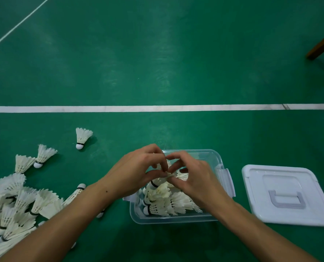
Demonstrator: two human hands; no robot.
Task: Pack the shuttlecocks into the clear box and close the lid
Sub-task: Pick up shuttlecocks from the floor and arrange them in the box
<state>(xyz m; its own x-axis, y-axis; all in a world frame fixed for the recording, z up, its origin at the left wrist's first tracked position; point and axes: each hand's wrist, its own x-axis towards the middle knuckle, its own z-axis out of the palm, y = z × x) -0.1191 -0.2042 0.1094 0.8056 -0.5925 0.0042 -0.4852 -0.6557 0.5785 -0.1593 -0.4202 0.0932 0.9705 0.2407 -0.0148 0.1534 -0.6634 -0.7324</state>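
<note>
The clear box (176,219) stands open on the green floor, with several white feather shuttlecocks (163,203) lying inside. Both hands hover over the box's far half. My left hand (136,170) and my right hand (193,175) meet fingertip to fingertip and together pinch a shuttlecock (160,181) whose black-banded cork points left. The pale lid (287,195), handle up, lies flat to the right of the box. A big heap of shuttlecocks (15,205) lies on the floor at the left, partly hidden by my left forearm.
Three loose shuttlecocks (81,138) lie apart from the heap, up and to the left of the box. A white court line (157,108) crosses the floor beyond the box. A brown wooden leg (322,45) stands at the far right.
</note>
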